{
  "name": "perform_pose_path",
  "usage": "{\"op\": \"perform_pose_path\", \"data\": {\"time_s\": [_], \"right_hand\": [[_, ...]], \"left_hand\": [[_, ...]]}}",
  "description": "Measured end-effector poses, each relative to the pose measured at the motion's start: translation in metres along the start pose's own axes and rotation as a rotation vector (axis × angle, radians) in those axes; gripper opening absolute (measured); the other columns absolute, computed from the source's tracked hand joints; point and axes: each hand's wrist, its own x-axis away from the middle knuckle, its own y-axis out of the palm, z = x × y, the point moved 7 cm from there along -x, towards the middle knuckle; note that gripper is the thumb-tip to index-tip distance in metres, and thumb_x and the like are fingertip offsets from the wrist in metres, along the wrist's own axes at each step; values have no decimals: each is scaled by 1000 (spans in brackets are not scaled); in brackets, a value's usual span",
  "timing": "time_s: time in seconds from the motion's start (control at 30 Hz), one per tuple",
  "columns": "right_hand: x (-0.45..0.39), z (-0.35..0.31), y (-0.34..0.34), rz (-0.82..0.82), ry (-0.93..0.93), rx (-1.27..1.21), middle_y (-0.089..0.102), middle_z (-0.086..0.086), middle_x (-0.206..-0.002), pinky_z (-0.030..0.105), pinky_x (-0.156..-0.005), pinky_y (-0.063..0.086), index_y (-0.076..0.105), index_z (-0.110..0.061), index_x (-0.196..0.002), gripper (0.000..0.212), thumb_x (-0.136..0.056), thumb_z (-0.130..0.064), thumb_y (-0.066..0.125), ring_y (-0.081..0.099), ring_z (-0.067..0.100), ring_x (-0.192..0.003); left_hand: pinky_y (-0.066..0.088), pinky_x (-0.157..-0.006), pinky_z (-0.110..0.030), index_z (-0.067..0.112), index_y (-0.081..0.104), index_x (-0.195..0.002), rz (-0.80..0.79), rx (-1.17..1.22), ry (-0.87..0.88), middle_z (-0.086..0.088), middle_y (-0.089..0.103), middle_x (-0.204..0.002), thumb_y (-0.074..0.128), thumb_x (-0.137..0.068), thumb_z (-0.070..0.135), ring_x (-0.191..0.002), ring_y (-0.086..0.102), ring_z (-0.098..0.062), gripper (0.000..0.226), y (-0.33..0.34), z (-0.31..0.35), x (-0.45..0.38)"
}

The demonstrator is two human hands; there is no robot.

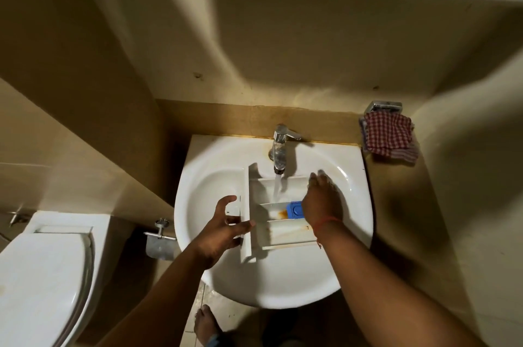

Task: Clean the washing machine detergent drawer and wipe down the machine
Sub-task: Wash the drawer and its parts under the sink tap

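Far left, a white toilet [42, 276] with its lid down, and beside it a metal paper holder [159, 242] fixed to the wall. Moving in, we reach the white sink [215, 185], and there's the action. The left hand [223, 229] has its grip clamped on the front panel of the detergent drawer [271, 233], thumb over the top edge, fingers curled around the outer face. The drawer lies across the basin, panel to the left, compartments open upward. Water [278, 186] runs from the chrome tap [279, 148] straight into the far compartment. The middle compartment shows a rusty brown stain next to a blue insert [294, 209]. Now the right hand [321, 199], red thread at the wrist, lies over the drawer's right end, fingers reaching toward the far wall of the drawer; whether that grip is curled on the plastic or simply pressing, I cannot tell. Farther right, a red checked cloth [389, 137] hangs from a chrome holder [385, 106] on the tiled wall.
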Motion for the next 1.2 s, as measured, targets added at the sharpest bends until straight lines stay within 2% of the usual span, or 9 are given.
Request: {"op": "perform_pose_path", "data": {"time_s": [0.17, 0.33, 0.4, 0.5, 0.57, 0.7, 0.87, 1.0, 1.2], "right_hand": [[22, -64, 8, -74, -272, -412, 37, 8, -154, 27, -118, 20, 47, -8, -142, 52, -92, 3, 41, 27, 22, -145], [8, -70, 29, -165, 529, -1737, 64, 9, -99, 28, -83, 50, 63, -3, -105, 27, -94, 8, 41, 61, 25, -99], [11, -90, 23, -359, 386, -1682, 62, 9, -89, 25, -77, 52, 60, 2, -108, 27, -94, 10, 38, 61, 22, -87], [33, -116, 8, -435, -203, -873, 67, 2, -104, 25, -81, 50, 67, -9, -110, 37, -92, 5, 39, 61, 16, -94], [32, -106, 6, -368, -286, -635, 63, 4, -109, 28, -90, 48, 69, -9, -103, 33, -92, 5, 42, 58, 15, -97], [11, -66, 12, -444, 393, -1471, 59, 12, -83, 34, -89, 53, 58, -5, -80, 25, -94, 10, 43, 61, 23, -75], [6, -95, 3, -552, 451, -1966, 58, 18, -101, 32, -75, 61, 51, 6, -114, 30, -95, 17, 31, 62, 28, -97], [38, -93, 8, -735, 37, -1108, 65, 10, -95, 31, -79, 56, 65, -5, -94, 24, -92, 8, 46, 63, 20, -87], [74, -82, 9, -577, -596, 303, 57, 15, -125, 39, -91, 50, 53, -7, -125, 36, -89, -7, 45, 58, 33, -110]], "left_hand": [[51, -99, -53, 54, 46, -116, -17, -15, -8, -22, 55, -127, 89, -56, 37, -117, 61, -38, 76, 1, 1, -1], [51, -99, -51, 52, 44, -119, -15, -26, -6, -21, 55, -126, 90, -56, 36, -114, 63, -35, 79, 1, 3, -1], [52, -97, -47, 48, 41, -124, -20, -32, 1, -21, 57, -124, 88, -63, 31, -107, 65, -29, 78, 3, 4, 0], [53, -93, -44, 45, 40, -126, -14, -35, 12, -20, 58, -122, 84, -71, 24, -101, 65, -25, 74, 3, 5, 1], [53, -95, -47, 48, 41, -122, -17, -32, 7, -22, 58, -124, 86, -65, 29, -103, 66, -28, 75, 3, 5, 1], [50, -99, -52, 52, 45, -116, -15, -20, -3, -24, 57, -127, 88, -58, 34, -107, 64, -32, 75, 1, 3, 0], [49, -101, -53, 49, 45, -120, -23, -11, -8, -25, 59, -125, 88, -60, 31, -106, 65, -32, 76, 2, 3, 0], [49, -99, -50, 42, 39, -130, -32, 3, 4, -20, 64, -115, 84, -65, 24, -95, 66, -24, 81, 4, 5, 2], [54, -92, -44, 45, 39, -126, -29, -36, 13, -24, 58, -122, 84, -66, 26, -96, 65, -26, 78, 7, 6, 2]]}}
